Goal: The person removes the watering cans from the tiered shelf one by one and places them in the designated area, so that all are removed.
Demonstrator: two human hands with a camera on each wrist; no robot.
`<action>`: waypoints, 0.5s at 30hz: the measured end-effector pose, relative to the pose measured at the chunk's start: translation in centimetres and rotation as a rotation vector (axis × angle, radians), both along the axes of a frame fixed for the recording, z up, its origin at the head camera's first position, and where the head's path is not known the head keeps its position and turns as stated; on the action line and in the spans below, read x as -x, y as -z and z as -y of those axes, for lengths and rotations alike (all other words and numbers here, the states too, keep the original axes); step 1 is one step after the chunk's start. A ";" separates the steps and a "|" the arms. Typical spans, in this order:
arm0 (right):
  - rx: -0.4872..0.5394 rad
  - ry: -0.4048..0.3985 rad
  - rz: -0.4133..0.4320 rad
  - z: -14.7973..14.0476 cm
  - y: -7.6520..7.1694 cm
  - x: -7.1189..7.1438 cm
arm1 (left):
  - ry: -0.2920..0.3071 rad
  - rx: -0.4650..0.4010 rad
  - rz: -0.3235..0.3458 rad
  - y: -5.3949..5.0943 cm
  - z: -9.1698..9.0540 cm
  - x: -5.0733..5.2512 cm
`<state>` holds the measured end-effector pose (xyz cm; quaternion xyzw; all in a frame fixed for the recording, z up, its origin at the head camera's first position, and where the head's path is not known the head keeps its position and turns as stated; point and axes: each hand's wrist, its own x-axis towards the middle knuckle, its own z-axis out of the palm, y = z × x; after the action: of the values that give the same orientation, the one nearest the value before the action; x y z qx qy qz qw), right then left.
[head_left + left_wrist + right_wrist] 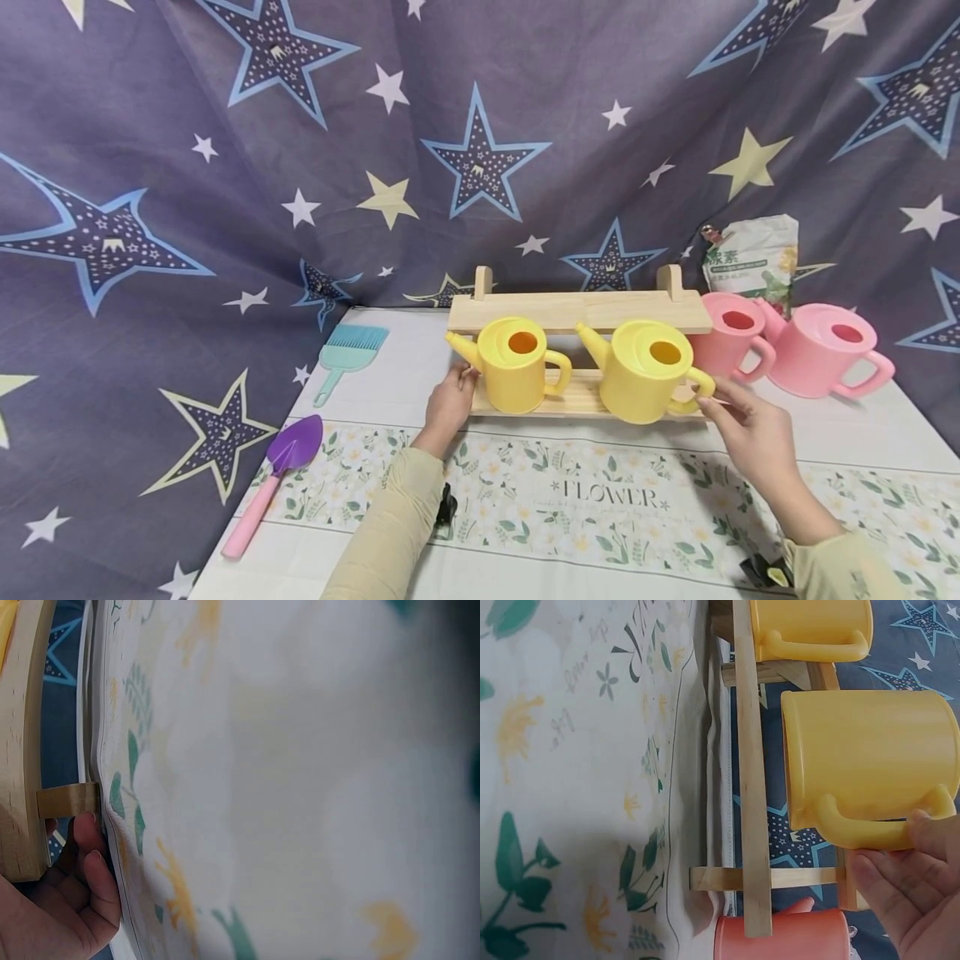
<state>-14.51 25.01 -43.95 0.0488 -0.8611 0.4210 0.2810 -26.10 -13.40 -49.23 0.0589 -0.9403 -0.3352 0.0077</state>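
Note:
A two-tier wooden shelf (577, 312) stands on the table, with two yellow watering cans at its lower board. My left hand (450, 406) grips the left end of that lower board (21, 750), fingers curled beneath it beside a short wooden foot (67, 800). The left yellow watering can (513, 375) sits on the board, spout to the left. My right hand (759, 433) pinches the handle of the right yellow watering can (641, 383), thumb on top. In the right wrist view a narrow gap shows between this can (870, 750) and the board (754, 787).
Two pink watering cans, one (731, 333) partly behind the shelf and another (817, 350), stand at the right. A white bag (753, 258) with a clip is behind them. At the left lie a teal brush (348, 354) and a purple trowel (296, 443) with a pink handle.

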 end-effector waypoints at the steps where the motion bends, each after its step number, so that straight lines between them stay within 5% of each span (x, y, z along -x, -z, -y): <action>1: 0.003 0.000 0.001 -0.1 -0.1 -0.1 | 0.000 -0.001 0.002 0.0 0.0 0.0; 15: -0.012 0.070 0.012 -1.3 -0.8 -1.6 | -0.008 -0.001 0.005 0.2 0.0 0.1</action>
<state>-12.93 26.27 -43.18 0.0177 -0.8663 0.4062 0.2900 -26.17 -13.42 -49.40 0.0634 -0.9399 -0.3356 0.0068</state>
